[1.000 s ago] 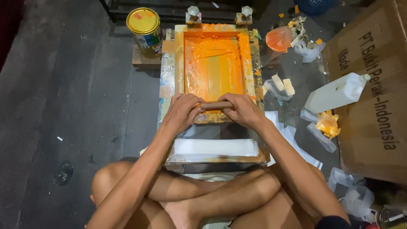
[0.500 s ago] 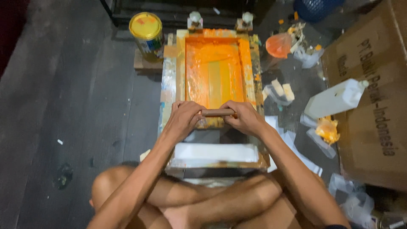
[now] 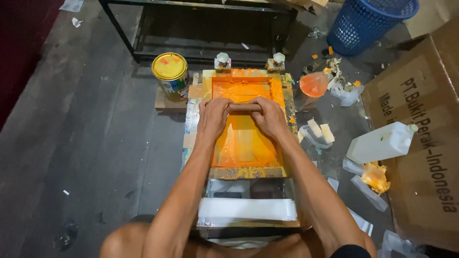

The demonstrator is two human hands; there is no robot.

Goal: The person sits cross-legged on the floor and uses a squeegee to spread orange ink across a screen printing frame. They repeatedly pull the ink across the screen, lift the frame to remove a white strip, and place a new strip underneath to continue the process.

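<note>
While the person sits cross-legged on the floor, the head view shows both hands wrapped around 1 squeegee (image 3: 245, 107), which lies crosswise on the orange mesh of a screen frame (image 3: 195, 91), toward its far end. The left hand (image 3: 213, 116) closes over the bar's left part, the right hand (image 3: 268, 116) over its right part, fingers curled tight, thumbs nearly meeting. Wet orange ink (image 3: 241, 86) pools beyond the bar; a thinner film covers the mesh nearer the body. 2 clamps (image 3: 223, 61) hold the frame's far edge. A yellow-lidded can (image 3: 170, 75) stands just left of the frame, and a white jug (image 3: 382, 142) lies well to the right beside a cardboard box (image 3: 420, 143).

Judging from this, uneven pressure between the 2 hands could leave streaks or bare patches. A tilted bar could let ink creep past its ends onto the frame's taped border. Ink-slick fingers might also slip along the handle.
</note>
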